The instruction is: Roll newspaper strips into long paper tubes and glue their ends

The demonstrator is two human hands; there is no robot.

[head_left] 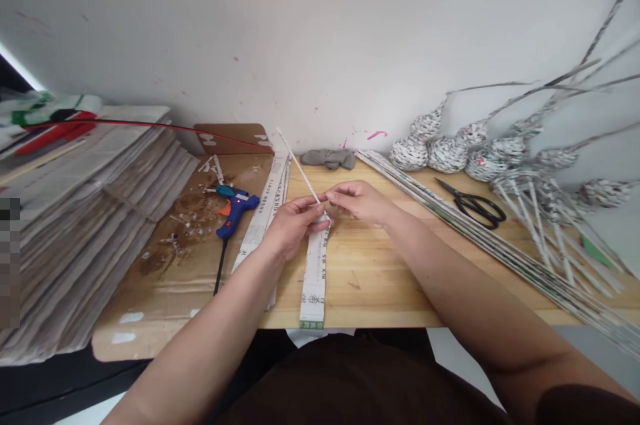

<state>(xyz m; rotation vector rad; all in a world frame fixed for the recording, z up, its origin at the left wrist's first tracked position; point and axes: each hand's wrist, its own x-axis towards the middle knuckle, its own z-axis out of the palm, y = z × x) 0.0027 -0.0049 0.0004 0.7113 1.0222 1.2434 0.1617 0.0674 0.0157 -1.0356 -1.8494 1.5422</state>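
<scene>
A strip of printed newspaper runs from my hands down to the table's front edge. From its upper end a thin white rolled paper stick slants up and to the left. My left hand pinches the paper where stick and strip meet. Close beside it, my right hand has its thumb and fingers pressed together at the same paper, right of the stick. The fingertips partly hide the paper between them.
Left are newspaper strips, a blue glue gun on cardboard and stacked newspapers. Behind lies a grey cloth. Right are long paper sticks, black scissors and several woven paper gourds against the wall.
</scene>
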